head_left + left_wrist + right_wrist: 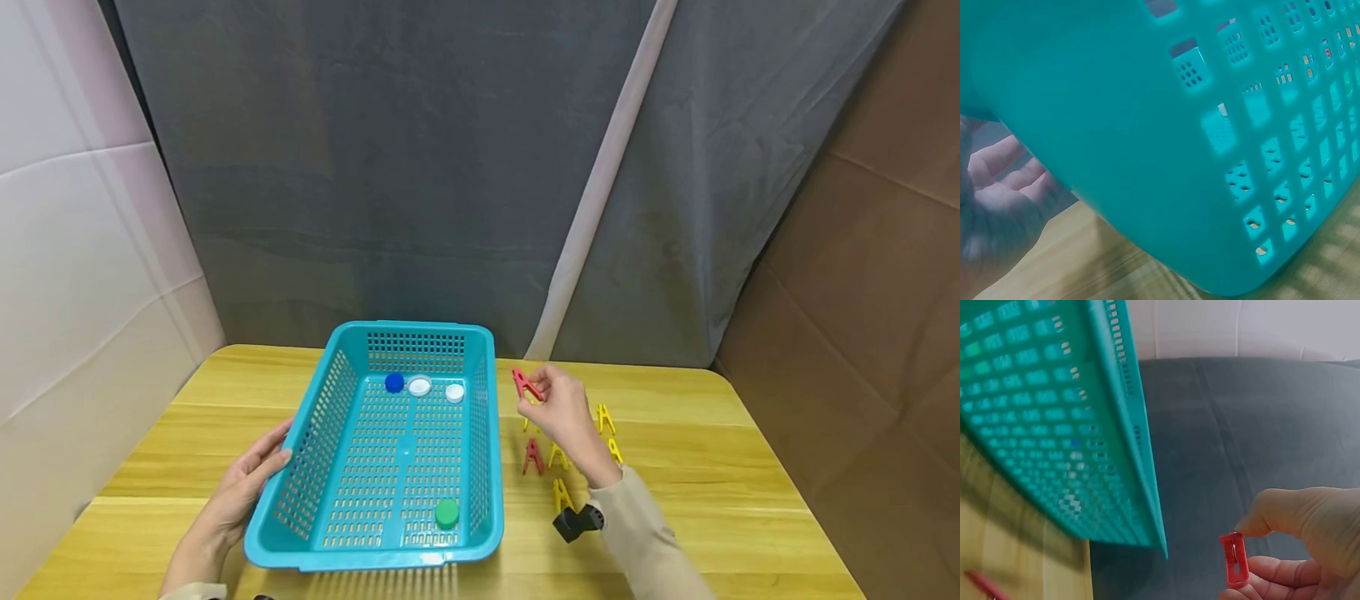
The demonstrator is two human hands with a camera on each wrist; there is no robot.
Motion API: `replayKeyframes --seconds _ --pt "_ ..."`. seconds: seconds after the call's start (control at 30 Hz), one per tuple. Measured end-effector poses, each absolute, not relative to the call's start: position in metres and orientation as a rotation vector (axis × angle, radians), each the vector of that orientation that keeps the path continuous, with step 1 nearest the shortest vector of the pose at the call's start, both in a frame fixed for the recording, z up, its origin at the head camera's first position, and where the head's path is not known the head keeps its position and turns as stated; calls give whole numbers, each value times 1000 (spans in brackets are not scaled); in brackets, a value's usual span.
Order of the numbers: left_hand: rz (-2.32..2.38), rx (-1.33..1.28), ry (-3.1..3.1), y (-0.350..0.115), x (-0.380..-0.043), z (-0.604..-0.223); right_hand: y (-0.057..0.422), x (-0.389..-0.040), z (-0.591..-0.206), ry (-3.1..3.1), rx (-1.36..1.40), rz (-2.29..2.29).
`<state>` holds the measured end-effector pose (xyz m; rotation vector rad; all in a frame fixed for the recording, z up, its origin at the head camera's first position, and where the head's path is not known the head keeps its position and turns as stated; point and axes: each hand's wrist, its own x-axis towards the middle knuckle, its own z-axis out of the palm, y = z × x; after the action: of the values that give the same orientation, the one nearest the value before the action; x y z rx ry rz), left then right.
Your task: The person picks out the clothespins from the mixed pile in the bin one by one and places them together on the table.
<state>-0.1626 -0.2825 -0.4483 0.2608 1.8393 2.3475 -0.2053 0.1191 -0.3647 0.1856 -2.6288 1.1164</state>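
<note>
A blue plastic basket (405,442) with perforated walls stands on the table, and its left rim is held by my left hand (243,483). Inside it lie a blue bottle cap (394,382), two white caps (419,385) and a green cap (446,514). To the right of the basket, my right hand (558,408) pinches a red clothespin (525,384) between thumb and fingers, raised over the table. The right wrist view shows the red clothespin (1235,560) near the thumb tip. Below that hand lies another red clothespin (533,457), beside several yellow clothespins (562,494).
The wooden table (697,483) extends to the right of the clothespins. A grey curtain (420,167) hangs behind it with a pale strip (600,183) slanting down. White cloth (97,208) closes the left side and brown cloth (862,275) the right.
</note>
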Motion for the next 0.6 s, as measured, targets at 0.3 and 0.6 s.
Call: replayKeyframes --seconds 0.3,0.6 --pt "2342 279 1857 -283 -164 -449 146 -197 -377 -2633 105 1095" --pt "2340 267 1879 -283 -164 -450 170 -190 -403 -2662 28 1050"
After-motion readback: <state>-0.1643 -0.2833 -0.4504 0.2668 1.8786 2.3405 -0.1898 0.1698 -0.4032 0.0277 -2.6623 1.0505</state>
